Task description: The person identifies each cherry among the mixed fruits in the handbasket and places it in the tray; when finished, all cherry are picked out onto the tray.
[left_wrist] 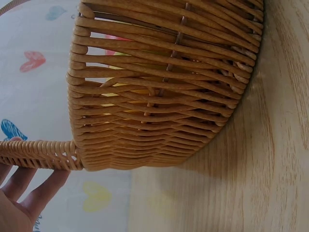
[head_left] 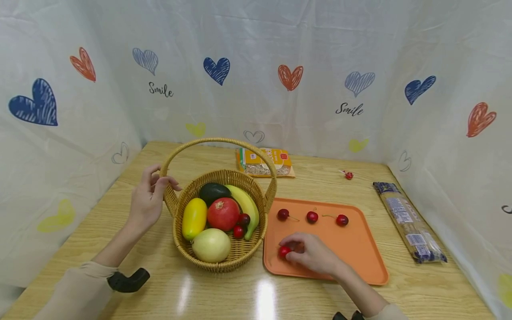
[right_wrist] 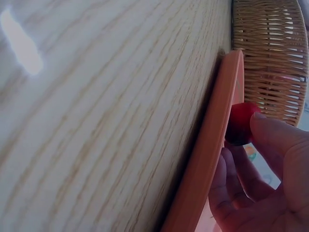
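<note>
On the orange tray (head_left: 350, 244), cherry (head_left: 284, 252) pick-up is apparently proceeding: right hand (head_left: 314, 254) pinching it, lift-off needed next, left hand (head_left: 146, 203) gripping basket handle (head_left: 218, 140).

Left hand (head_left: 147, 202): raised, fingers (left_wrist: 47, 191) bent in a grip | right hand (head_left: 312, 254): lower, thumb (right_wrist: 275, 133) and fingers pinching | left forearm (head_left: 118, 245), right forearm (head_left: 356, 286): angled inward
</note>
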Demonstrator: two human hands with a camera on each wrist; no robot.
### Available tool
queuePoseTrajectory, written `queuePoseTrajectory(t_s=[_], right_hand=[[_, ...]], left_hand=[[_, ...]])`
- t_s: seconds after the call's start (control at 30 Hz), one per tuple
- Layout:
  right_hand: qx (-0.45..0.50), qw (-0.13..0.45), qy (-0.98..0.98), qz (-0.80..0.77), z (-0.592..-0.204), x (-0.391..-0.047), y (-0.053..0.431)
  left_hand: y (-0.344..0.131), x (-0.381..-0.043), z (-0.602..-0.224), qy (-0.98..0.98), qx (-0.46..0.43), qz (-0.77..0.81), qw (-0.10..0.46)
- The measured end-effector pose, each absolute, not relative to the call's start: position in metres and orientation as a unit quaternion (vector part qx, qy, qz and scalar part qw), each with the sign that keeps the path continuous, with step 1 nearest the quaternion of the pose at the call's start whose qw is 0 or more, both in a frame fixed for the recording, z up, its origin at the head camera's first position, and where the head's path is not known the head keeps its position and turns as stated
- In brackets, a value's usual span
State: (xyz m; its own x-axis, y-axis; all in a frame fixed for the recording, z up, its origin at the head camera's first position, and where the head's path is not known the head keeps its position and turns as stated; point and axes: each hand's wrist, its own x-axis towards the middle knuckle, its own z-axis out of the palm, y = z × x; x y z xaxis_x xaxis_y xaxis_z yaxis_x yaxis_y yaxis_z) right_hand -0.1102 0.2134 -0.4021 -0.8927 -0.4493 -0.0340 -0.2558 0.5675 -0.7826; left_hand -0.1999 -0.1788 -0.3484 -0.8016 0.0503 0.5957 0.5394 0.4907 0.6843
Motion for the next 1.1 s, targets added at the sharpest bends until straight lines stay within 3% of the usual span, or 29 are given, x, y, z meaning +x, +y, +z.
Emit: queuePoseTrajectory(t_s=[0.57, 1.1], right_hand=[[-0.188, 0.106, 0.876, -0.432, -0.393, -0.111, 0.213], [-0.195, 0.054, 0.876, -0.437, -0.367, -0.121, 0.2]], left_hand=[[-0.18, -0.203, -0.352, -0.823, -0.177, -0.472, 0.264], [-0.18, -0.203, -0.352, -0.82, -0.178, -0.474, 0.267]])
